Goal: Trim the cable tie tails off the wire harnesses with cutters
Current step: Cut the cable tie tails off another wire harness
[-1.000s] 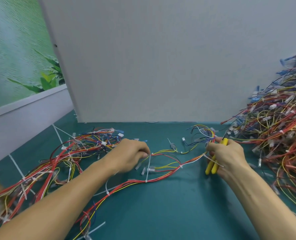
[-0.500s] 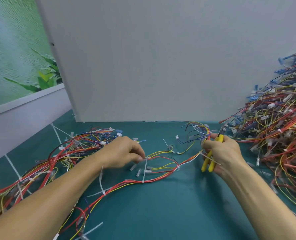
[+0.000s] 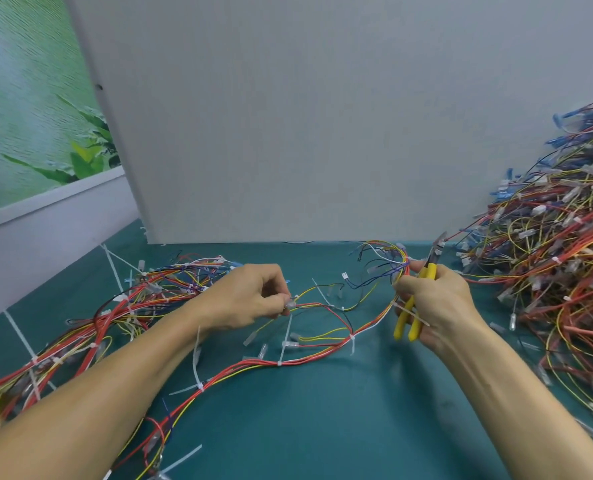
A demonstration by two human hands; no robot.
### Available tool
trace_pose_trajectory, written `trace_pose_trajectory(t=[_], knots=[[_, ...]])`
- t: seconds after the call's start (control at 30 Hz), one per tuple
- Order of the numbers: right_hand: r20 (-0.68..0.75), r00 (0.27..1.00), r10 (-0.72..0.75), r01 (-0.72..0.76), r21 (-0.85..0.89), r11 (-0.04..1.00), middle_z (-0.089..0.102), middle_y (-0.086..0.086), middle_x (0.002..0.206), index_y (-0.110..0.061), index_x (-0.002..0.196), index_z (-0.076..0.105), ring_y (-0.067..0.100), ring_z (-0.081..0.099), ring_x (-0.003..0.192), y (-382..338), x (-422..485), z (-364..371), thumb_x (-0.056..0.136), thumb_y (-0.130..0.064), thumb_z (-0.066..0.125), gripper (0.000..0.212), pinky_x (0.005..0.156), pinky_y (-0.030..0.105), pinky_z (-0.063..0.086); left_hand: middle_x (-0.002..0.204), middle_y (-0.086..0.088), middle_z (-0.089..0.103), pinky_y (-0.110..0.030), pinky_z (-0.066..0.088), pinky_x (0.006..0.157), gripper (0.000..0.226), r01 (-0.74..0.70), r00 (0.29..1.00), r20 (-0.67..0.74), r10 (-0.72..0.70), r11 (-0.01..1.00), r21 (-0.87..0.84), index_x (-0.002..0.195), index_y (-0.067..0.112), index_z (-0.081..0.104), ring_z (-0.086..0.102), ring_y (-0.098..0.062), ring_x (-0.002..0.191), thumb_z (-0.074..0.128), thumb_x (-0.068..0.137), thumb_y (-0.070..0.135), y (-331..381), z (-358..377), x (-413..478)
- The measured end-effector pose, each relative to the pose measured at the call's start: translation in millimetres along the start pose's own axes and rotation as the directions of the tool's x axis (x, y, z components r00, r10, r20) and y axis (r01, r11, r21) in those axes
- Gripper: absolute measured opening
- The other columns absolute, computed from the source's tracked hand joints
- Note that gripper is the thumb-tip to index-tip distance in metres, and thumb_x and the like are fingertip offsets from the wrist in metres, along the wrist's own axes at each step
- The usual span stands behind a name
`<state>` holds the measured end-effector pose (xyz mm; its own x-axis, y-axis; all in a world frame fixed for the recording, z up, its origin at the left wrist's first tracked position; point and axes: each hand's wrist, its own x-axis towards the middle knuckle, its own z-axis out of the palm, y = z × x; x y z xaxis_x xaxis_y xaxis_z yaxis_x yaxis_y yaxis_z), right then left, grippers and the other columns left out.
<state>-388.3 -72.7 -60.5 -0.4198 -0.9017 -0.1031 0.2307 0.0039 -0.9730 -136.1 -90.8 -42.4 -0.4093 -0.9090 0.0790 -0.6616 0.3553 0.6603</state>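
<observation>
Left hand (image 3: 250, 296) pinching clear connector (image 3: 289, 303) on thin branch wire, lifting it off teal bench mat (image 3: 322, 427). Right hand (image 3: 437, 299) curled round yellow-handled cutters (image 3: 401, 320), jaws up and away, nothing between them. Red, yellow and white wire harness (image 3: 322, 355) stretched between my hands, middle sagging onto mat. White cable tie tails (image 3: 286, 336) sticking up, untrimmed. Step, I'd say: sorting harness, hunting next tail. Next calls for cutters swung down, jaws flush at tie head, clear of wires.

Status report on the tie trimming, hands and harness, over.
Left hand pinches a connector. Right hand grips yellow cutters, blades up, off any tie. Harness across mat, tie tails uncut. Harness heap crowds right side.
</observation>
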Motion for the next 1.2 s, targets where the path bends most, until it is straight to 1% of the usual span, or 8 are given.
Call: trace_pose_trajectory(t=[0.33, 0.5, 0.6, 0.7, 0.77, 0.87, 1.03, 1.2], knots=[[-0.003, 1.0, -0.009, 0.008, -0.007, 1.0, 0.058, 0.008, 0.081, -0.012, 0.1, 0.059, 0.02, 0.052, 0.067, -1, 1, 0, 0.083, 0.011, 0.058, 0.029, 0.057, 0.032, 0.047, 0.072, -0.019, 0.071, -0.034, 0.059, 0.068, 0.017, 0.15, 0.971, -0.092, -0.223, 0.857, -0.493, 0.075, 0.005, 0.052, 0.072, -0.026, 0.068, 0.062, 0.086, -0.003, -1, -3, 1], [-0.099, 0.995, -0.012, 0.015, 0.028, 1.0, 0.053, 0.008, 0.073, -0.013, 0.092, 0.056, 0.018, 0.045, 0.057, -1, 8, -6, 0.082, 0.012, 0.057, 0.027, 0.054, 0.03, 0.04, 0.068, -0.015, 0.066, -0.039, 0.06, 0.053, 0.013, 0.289, 0.757, -0.344, -0.556, 0.756, -0.587, 0.076, 0.003, 0.053, 0.064, -0.021, 0.044, 0.053, 0.089, -0.001, -20, -15, 8], [-0.229, 0.973, -0.023, 0.036, 0.052, 0.998, 0.048, 0.007, 0.067, -0.016, 0.08, 0.052, 0.017, 0.042, 0.053, -7, 16, -15, 0.08, 0.012, 0.057, 0.029, 0.053, 0.029, 0.037, 0.067, -0.013, 0.066, -0.039, 0.055, 0.063, 0.016, 0.426, 0.699, -0.575, -0.424, 0.894, -0.141, 0.079, 0.007, 0.055, 0.065, -0.026, 0.053, 0.051, 0.094, 0.013, -44, -28, 3], [-0.363, 0.921, -0.141, 0.138, -0.035, 0.99, 0.054, 0.005, 0.074, -0.016, 0.09, 0.057, 0.017, 0.048, 0.06, -12, 26, -30, 0.077, 0.006, 0.063, 0.026, 0.058, 0.031, 0.041, 0.098, -0.018, 0.061, -0.043, 0.046, 0.072, 0.019, 0.447, 0.735, -0.647, -0.203, 0.862, 0.237, 0.103, 0.008, 0.049, 0.058, -0.032, 0.083, 0.039, 0.101, 0.024, -65, -34, -10], [-0.376, 0.903, -0.21, 0.182, -0.11, 0.977, 0.055, 0.0, 0.073, -0.017, 0.1, 0.06, 0.014, 0.049, 0.059, -13, 28, -35, 0.074, 0.003, 0.065, 0.033, 0.057, 0.028, 0.042, 0.12, -0.02, 0.054, -0.048, 0.046, 0.087, 0.039, 0.378, 0.82, -0.568, -0.078, 0.818, 0.434, 0.125, 0.008, 0.044, 0.054, -0.035, 0.103, 0.036, 0.1, 0.037, -74, -28, -18], [-0.295, 0.922, -0.249, 0.206, -0.171, 0.964, 0.057, -0.002, 0.072, -0.015, 0.101, 0.061, 0.012, 0.049, 0.059, -9, 26, -31, 0.076, 0.003, 0.065, 0.031, 0.058, 0.029, 0.044, 0.15, -0.013, 0.036, -0.054, 0.024, 0.108, 0.066, 0.205, 0.959, -0.276, 0.059, 0.526, 0.825, 0.145, 0.027, 0.036, 0.038, -0.034, 0.131, 0.03, 0.089, 0.061, -84, -11, -34], [-0.265, 0.935, -0.233, 0.186, -0.191, 0.964, 0.06, 0.004, 0.078, -0.012, 0.102, 0.062, 0.018, 0.051, 0.064, -7, 27, -29, 0.078, 0.005, 0.062, 0.03, 0.061, 0.031, 0.044, 0.16, 0.002, 0.014, -0.056, -0.003, 0.112, 0.054, 0.153, 0.988, -0.148, -0.042, 0.385, 0.91, 0.143, 0.04, 0.036, 0.015, -0.025, 0.147, 0.015, 0.096, 0.053, -119, -24, -55], [-0.308, 0.928, -0.21, 0.169, -0.154, 0.974, 0.059, 0.008, 0.084, -0.01, 0.107, 0.063, 0.02, 0.052, 0.071, -13, 29, -40, 0.08, 0.003, 0.064, 0.03, 0.069, 0.037, 0.046, 0.146, 0.0, 0.046, -0.059, 0.031, 0.105, 0.039, 0.156, 0.987, -0.154, -0.032, 0.325, 0.933, 0.13, 0.029, 0.059, 0.042, -0.028, 0.135, 0.049, 0.093, 0.033, -139, -58, -79]])
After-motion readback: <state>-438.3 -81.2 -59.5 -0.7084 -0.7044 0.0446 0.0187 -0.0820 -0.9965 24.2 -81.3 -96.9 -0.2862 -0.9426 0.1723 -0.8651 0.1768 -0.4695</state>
